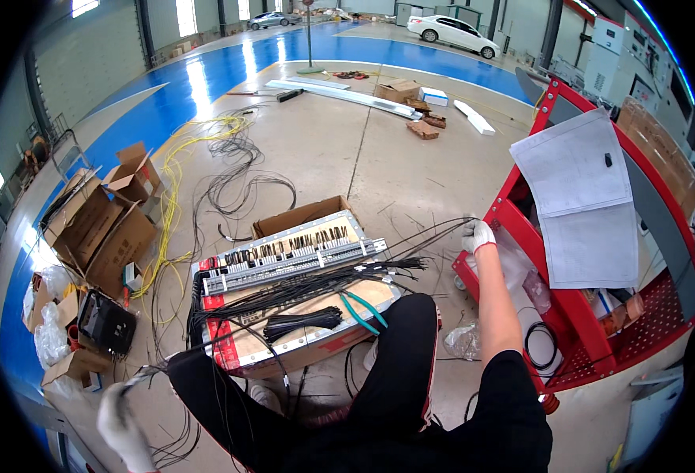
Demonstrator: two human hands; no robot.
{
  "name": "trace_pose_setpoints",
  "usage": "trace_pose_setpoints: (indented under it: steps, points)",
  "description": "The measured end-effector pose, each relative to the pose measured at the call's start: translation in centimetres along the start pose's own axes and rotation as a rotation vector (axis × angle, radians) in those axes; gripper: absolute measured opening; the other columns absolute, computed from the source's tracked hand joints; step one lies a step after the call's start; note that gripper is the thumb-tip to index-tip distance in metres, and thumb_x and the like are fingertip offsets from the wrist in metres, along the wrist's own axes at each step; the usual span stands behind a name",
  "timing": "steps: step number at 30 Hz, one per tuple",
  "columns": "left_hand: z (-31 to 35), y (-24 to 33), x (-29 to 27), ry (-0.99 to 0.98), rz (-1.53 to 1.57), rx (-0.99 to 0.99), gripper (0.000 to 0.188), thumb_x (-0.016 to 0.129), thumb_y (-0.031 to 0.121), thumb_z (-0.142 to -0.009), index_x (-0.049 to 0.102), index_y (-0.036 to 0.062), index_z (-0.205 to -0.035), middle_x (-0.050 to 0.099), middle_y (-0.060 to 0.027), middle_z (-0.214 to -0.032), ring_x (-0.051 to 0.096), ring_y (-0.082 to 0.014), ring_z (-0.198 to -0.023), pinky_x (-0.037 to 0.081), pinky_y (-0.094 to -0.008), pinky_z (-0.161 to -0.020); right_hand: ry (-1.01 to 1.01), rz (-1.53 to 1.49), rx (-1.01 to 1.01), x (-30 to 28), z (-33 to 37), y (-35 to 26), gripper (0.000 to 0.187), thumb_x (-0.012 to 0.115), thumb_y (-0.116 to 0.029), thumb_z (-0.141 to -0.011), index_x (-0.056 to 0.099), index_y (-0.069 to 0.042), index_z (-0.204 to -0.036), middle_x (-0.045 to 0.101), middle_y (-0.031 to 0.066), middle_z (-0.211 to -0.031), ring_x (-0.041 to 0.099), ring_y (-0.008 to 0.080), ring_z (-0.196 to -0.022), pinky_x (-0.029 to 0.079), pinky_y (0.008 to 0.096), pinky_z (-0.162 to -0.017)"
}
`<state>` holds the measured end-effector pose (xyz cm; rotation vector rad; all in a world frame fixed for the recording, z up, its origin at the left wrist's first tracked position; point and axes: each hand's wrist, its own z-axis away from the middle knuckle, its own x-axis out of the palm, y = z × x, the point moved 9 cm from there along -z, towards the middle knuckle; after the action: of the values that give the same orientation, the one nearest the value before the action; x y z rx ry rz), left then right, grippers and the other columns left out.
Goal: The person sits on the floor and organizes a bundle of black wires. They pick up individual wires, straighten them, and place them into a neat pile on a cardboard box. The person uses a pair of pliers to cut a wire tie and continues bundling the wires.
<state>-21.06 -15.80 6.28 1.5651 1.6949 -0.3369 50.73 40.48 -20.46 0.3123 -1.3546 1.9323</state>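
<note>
Slim black wires (pixel 436 234) run leftward from the white-gloved right hand (pixel 478 235), fingers pinched round them; the white-gloved left hand (pixel 121 427) is blurred, its grip unclear.

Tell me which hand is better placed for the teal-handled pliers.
Probably the right hand: it is nearer the pliers, at the crate's right side. The left hand is out beyond the left knee. Both appear to hold black wires.
</note>
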Motion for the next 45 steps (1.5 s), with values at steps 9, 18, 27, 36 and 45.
trace_pose_setpoints:
  steps: [9,18,27,36,45]
  points:
    - [9.4,-18.2,-5.3,0.091,0.045,-0.547,0.025,0.047,0.000,-0.098,0.062,-0.0045,-0.117,0.069,-0.0106,-0.101,0.059,-0.0110,-0.076,0.048,-0.0251,-0.069,-0.258,1.160,-0.697,29.9,6.0,-5.3,0.021,0.053,-0.013,-0.095,0.064,0.003,-0.104,0.060,0.0051,-0.068,0.053,0.0138,-0.053,0.042,0.0310,-0.048]
    - [13.2,3.1,6.0,-0.707,0.979,-0.965,0.026,0.054,0.011,-0.098,0.063,0.0022,-0.122,0.068,-0.0049,-0.100,0.053,-0.0049,-0.066,0.042,-0.0177,-0.058,-0.537,1.438,-1.144,53.8,16.8,-0.7,0.050,0.066,-0.025,-0.084,0.054,-0.004,-0.128,0.069,0.0199,-0.101,0.067,0.0324,-0.094,0.053,0.0414,-0.083]
    - [16.1,5.6,7.3,-0.620,1.230,-1.092,0.010,0.051,0.003,-0.094,0.056,-0.0034,-0.100,0.065,-0.0125,-0.088,0.051,-0.0090,-0.060,0.042,-0.0229,-0.053,-2.044,1.303,-0.156,30.0,44.8,23.4,0.027,0.063,-0.018,-0.096,0.067,-0.002,-0.117,0.070,0.0119,-0.109,0.066,0.0223,-0.101,0.052,0.0345,-0.090]
    - [14.4,9.7,11.5,-0.652,1.078,-0.894,0.014,0.051,0.005,-0.096,0.047,0.0010,-0.109,0.064,-0.0085,-0.088,0.045,-0.0053,-0.057,0.036,-0.0211,-0.049,-1.200,0.847,0.513,17.9,55.7,36.0,0.033,0.050,-0.029,-0.104,0.064,0.001,-0.104,0.060,0.0013,-0.084,0.054,0.0104,-0.085,0.044,0.0277,-0.079]
    - [15.7,7.5,10.4,-0.427,1.236,-1.144,0.009,0.048,0.004,-0.097,0.046,0.0040,-0.106,0.064,-0.0112,-0.077,0.031,-0.0025,-0.044,0.024,-0.0196,-0.040,-1.120,0.803,-0.346,22.3,51.2,32.1,0.012,0.057,0.006,-0.089,0.061,-0.002,-0.097,0.063,0.0095,-0.097,0.062,0.0159,-0.088,0.054,0.0313,-0.074]
